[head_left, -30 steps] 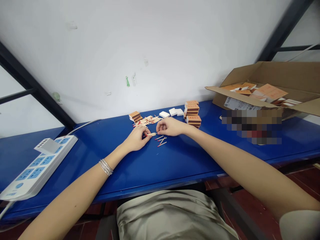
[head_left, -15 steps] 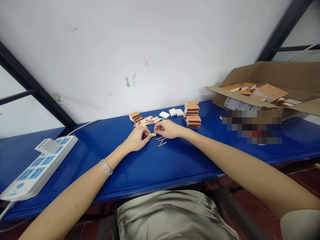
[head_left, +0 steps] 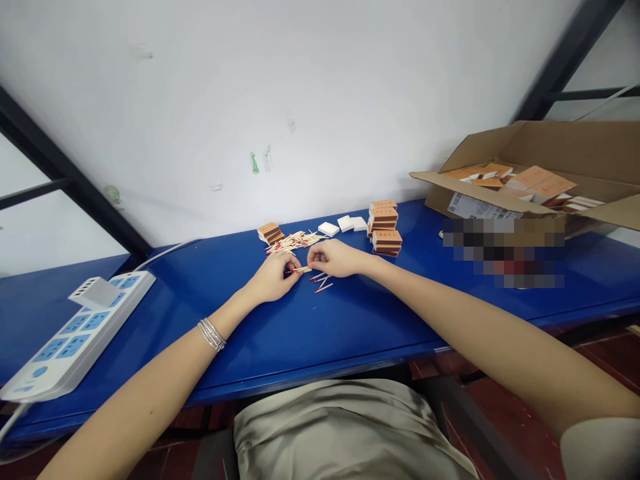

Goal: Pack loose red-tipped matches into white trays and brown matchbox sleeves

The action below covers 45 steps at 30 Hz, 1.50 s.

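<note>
Between the thumb and fingers of my left hand (head_left: 274, 277) is a small bunch of matches (head_left: 303, 269), lying sideways with red heads to the left. My right hand (head_left: 333, 259) is closed in a pinch at the pale ends of those matches; its fingertips partly hide what they grip. Just below the right fingers lie several loose matches (head_left: 323, 288) on the blue table (head_left: 320, 333). Behind both hands is a heap of matches (head_left: 296, 242), mostly with red heads toward me.
Small stacks of matchboxes stand behind the heap (head_left: 270, 232) and to the right (head_left: 385, 233). White matchbox trays (head_left: 329, 229) lie between them. An open carton (head_left: 470, 177) of matchboxes is at the far right, beside a blurred patch. A power strip (head_left: 85, 333) lies on the left.
</note>
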Available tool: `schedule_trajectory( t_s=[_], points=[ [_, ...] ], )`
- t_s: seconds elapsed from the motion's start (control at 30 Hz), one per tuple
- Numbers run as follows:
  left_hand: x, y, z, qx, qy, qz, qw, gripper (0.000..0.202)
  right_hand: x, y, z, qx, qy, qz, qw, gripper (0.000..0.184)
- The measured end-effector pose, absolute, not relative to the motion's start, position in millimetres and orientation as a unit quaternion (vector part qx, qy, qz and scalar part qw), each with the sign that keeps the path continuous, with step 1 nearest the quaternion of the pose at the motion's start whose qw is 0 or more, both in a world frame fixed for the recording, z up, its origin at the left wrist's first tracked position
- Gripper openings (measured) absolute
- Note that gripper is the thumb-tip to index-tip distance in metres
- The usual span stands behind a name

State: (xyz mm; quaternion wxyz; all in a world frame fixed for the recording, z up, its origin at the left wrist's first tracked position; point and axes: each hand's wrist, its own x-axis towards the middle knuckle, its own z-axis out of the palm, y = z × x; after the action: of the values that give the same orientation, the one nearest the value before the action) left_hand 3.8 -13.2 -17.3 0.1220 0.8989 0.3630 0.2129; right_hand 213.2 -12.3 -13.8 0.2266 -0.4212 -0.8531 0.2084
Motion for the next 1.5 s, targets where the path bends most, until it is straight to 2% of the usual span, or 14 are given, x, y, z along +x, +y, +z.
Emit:
schedule_trajectory(
  t_s=[0.23, 0.5, 0.57, 0.7, 0.8, 1.17, 1.4, 1.5],
  points=[
    [4.2, -13.8, -15.6, 0.898, 0.364, 0.214, 0.122, 0.016, 216.1, -12.8, -6.2, -0.432, -0.85, 0.215, 0.21, 0.011],
    [5.0, -14.0, -15.5, 0.893, 0.374, 0.216, 0.123, 0.018, 235.5, -20.4, 13.9, -0.422, -0.85, 0.297, 0.104, 0.014],
    [5.1, -13.5, -15.7, 0.894, 0.371, 0.219, 0.124, 0.017, 235.7, -19.5, 12.3, -0.423, -0.847, 0.301, 0.116, 0.014],
    [5.1, -12.9, -15.9, 0.897, 0.365, 0.22, 0.12, 0.016, 227.3, -17.1, 3.6, -0.434, -0.836, 0.269, 0.202, 0.012],
    [5.0, -13.0, -16.0, 0.896, 0.366, 0.22, 0.123, 0.017, 220.1, -16.2, -3.2, -0.426, -0.84, 0.248, 0.225, 0.012],
    [4.9, -12.3, -16.5, 0.897, 0.367, 0.217, 0.118, 0.017, 218.5, -13.2, -5.9, -0.424, -0.844, 0.237, 0.226, 0.011],
    [5.6, -13.6, -15.5, 0.895, 0.368, 0.222, 0.12, 0.019, 239.2, -14.8, 9.8, -0.408, -0.843, 0.329, 0.118, 0.015],
    [5.3, -13.5, -15.5, 0.896, 0.364, 0.221, 0.126, 0.019, 236.5, -12.6, 4.2, -0.422, -0.836, 0.31, 0.164, 0.016]
  ],
)
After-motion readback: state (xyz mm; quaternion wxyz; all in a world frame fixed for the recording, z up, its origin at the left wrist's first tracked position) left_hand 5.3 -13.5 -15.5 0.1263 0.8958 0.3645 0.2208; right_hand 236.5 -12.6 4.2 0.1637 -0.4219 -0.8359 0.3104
